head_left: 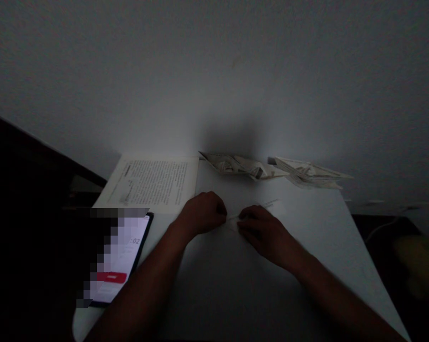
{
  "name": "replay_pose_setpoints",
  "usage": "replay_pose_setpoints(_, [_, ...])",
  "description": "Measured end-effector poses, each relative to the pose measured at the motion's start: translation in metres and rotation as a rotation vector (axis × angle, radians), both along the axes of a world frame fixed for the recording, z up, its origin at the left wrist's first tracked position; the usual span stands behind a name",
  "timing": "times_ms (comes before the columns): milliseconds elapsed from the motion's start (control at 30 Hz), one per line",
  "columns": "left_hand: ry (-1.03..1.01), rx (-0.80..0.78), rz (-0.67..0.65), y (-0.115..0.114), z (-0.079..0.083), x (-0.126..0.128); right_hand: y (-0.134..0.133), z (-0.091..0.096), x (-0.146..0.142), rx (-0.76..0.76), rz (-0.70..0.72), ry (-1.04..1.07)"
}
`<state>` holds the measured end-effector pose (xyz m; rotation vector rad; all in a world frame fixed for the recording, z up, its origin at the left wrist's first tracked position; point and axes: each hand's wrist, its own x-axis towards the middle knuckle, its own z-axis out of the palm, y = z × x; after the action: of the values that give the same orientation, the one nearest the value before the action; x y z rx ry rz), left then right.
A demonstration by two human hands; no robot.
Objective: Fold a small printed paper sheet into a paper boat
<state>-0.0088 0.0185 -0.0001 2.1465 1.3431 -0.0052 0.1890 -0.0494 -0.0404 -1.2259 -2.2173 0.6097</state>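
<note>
My left hand (pixel 208 213) and my right hand (pixel 262 230) face each other over the white table, fingers pinched. Between them, in dim light, is a pale folded sheet of paper (pixel 233 220), gripped from both sides. Part of this paper seems to show beyond the right hand, but its outline is too dark to make out fully. Behind the hands stand boat shapes folded from printed paper, one group (pixel 232 166) at the middle and another paper boat (pixel 307 172) to the right.
Flat printed pages (pixel 153 183) lie at the back left against the wall (pixel 214 71). A phone (pixel 129 256) with a lit screen rests near the table's left edge, beside my left forearm. The white table's (pixel 342 247) right edge slants toward a dark area with a cable.
</note>
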Motion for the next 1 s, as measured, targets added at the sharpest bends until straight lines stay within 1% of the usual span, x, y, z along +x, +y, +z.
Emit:
replay_pose_setpoints(133, [-0.130,0.102,0.061,-0.007,0.003,0.011,-0.004,0.000,-0.006,0.046,0.117,-0.001])
replay_pose_setpoints(200, [-0.203,0.144,0.075,-0.011,0.000,0.019,-0.007,0.001,-0.010,0.064,0.170,-0.009])
replay_pose_setpoints(267, [-0.250,0.222,0.055,-0.014,-0.006,0.024,-0.010,0.002,-0.012,0.077,0.218,-0.014])
replay_pose_setpoints(333, [-0.251,0.302,0.007,-0.016,-0.016,0.027,-0.012,0.005,-0.013,0.070,0.277,0.001])
replay_pose_setpoints(400, [-0.246,0.372,-0.024,-0.018,-0.024,0.027,-0.013,0.007,-0.011,0.056,0.315,0.061])
replay_pose_setpoints(433, [-0.239,0.401,-0.032,-0.018,-0.028,0.027,-0.012,0.008,-0.009,0.056,0.309,0.102])
replay_pose_setpoints(467, [-0.228,0.423,-0.031,-0.018,-0.030,0.026,-0.011,0.008,-0.007,0.065,0.280,0.141])
replay_pose_setpoints(533, [-0.196,0.453,-0.014,-0.018,-0.033,0.026,-0.008,0.009,0.000,0.120,0.164,0.189])
replay_pose_setpoints(633, [-0.156,0.461,0.000,-0.019,-0.033,0.025,0.001,0.006,0.012,0.184,-0.153,0.148])
replay_pose_setpoints(667, [-0.153,0.459,0.000,-0.019,-0.033,0.025,0.004,0.003,0.016,0.189,-0.236,0.119])
replay_pose_setpoints(700, [-0.155,0.456,-0.002,-0.019,-0.033,0.025,0.007,0.001,0.020,0.183,-0.284,0.083])
replay_pose_setpoints(800, [-0.180,0.454,0.001,-0.020,-0.034,0.024,0.011,-0.007,0.028,0.192,-0.348,0.008])
replay_pose_setpoints(900, [-0.210,0.458,0.019,-0.019,-0.037,0.024,0.011,-0.012,0.031,0.188,-0.339,-0.035])
replay_pose_setpoints(1000, [-0.229,0.477,0.036,-0.018,-0.040,0.024,0.010,-0.012,0.031,0.180,-0.316,-0.063])
